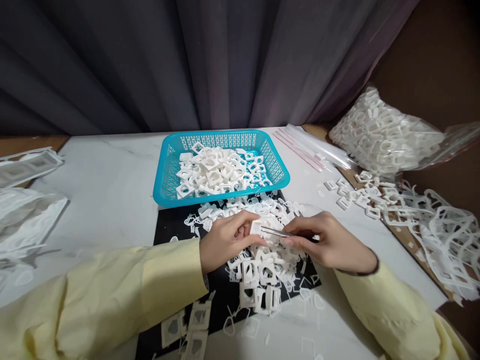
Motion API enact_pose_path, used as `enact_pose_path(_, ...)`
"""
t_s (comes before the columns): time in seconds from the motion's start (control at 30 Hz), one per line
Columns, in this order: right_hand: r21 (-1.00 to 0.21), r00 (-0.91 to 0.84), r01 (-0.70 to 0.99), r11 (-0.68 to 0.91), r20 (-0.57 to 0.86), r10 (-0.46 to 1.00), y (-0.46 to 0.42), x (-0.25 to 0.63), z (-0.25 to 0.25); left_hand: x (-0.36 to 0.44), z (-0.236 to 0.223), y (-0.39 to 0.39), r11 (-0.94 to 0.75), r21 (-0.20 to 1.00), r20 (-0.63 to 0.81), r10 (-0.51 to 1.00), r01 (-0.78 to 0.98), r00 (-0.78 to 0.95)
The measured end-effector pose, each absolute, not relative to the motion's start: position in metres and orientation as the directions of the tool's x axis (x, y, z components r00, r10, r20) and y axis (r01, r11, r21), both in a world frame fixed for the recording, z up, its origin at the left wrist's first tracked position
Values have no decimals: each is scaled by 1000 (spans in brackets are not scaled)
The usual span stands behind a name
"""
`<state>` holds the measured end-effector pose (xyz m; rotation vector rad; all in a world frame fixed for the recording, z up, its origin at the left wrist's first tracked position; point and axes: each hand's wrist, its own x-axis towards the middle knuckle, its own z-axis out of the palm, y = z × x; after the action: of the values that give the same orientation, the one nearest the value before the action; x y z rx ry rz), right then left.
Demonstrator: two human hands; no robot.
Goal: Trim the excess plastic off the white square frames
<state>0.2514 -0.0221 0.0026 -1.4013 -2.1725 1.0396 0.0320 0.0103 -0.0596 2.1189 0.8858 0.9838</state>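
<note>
Between the thumb and fingers of my left hand (230,237) is a small white foam piece (257,227). My right hand (330,242) grips a pair of metal tweezers (275,232), their tips at the face of that piece. Both hands are closed and hover over a heap of white cut-out pieces (268,272), many with a hole in the middle. Thin offcut rings and strips are mixed into the heap. Under it lies a black mat (165,225). The inner fingers of each hand are partly hidden.
Behind the heap stands a blue plastic basket (159,192) holding many white pieces. At right are a stuffed clear bag (386,132), flat zip bags (315,145), loose pieces and tangled white strips (446,230). White sheets (26,215) lie at left. A grey curtain (225,60) hangs behind.
</note>
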Motion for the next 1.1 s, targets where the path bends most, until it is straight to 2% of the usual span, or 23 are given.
enact_pose_path(0.53,-704,-524,602,377,8,852,-24,241,-8,32,-60,9,-578,758,372,764,302,528)
enact_pose_path(1.1,-540,-393,751,380,97,914,-30,246,-11,34,-62,9,-451,856,316,843,254,435)
